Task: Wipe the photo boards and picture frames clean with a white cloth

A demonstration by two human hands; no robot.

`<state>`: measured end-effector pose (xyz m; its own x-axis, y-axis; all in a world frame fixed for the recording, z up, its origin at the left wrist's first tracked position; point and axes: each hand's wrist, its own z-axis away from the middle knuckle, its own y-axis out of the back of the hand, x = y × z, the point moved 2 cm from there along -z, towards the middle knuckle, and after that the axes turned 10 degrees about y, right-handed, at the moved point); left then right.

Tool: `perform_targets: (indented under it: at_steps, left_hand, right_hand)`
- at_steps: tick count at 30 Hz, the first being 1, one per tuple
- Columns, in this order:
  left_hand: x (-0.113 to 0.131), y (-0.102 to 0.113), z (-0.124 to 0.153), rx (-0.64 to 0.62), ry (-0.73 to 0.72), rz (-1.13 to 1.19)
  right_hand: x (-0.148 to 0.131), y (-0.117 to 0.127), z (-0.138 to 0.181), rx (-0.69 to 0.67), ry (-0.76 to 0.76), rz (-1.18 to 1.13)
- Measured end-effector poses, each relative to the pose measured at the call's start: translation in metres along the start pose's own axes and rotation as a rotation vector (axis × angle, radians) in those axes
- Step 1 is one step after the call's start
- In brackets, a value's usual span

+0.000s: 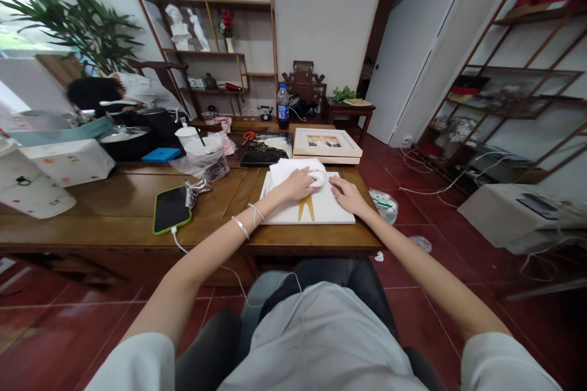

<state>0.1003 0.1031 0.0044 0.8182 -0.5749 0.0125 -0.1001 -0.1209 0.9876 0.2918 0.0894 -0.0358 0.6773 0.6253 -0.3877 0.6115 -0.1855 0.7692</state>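
Observation:
A white board (284, 211) with a gold mark lies flat on the wooden table (114, 220) in front of me. My left hand (299, 184) is closed on a crumpled white cloth (317, 179) and presses it onto the board's far part. More folded white cloth (288, 169) lies just behind that hand. My right hand (346, 193) rests on the board's right side beside the cloth, fingers stretched out flat.
A green-cased phone (171, 208) with a cable lies to the left, next to a foil wrapper (195, 189). Behind the board are a framed picture (326, 145), a dark book (265, 149), a lidded cup in a plastic bag (205, 156) and a water bottle (283, 107). Another person (114, 91) sits far left.

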Motion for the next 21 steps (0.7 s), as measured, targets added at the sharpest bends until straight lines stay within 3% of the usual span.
perform_targets:
  at_steps: [5,16,21]
  left_hand:
    - [-0.004,-0.002,0.008,-0.043,-0.004,0.012]
    - [0.059,0.029,0.116,-0.091,-0.186,-0.088]
    - [0.056,0.030,0.125,-0.106,-0.181,-0.028]
  right_hand:
    - [0.000,0.000,0.000,0.003,0.003,-0.013]
    - [0.003,-0.001,0.001,0.016,0.016,-0.011]
    - [0.001,0.000,0.001,0.000,0.019,-0.006]
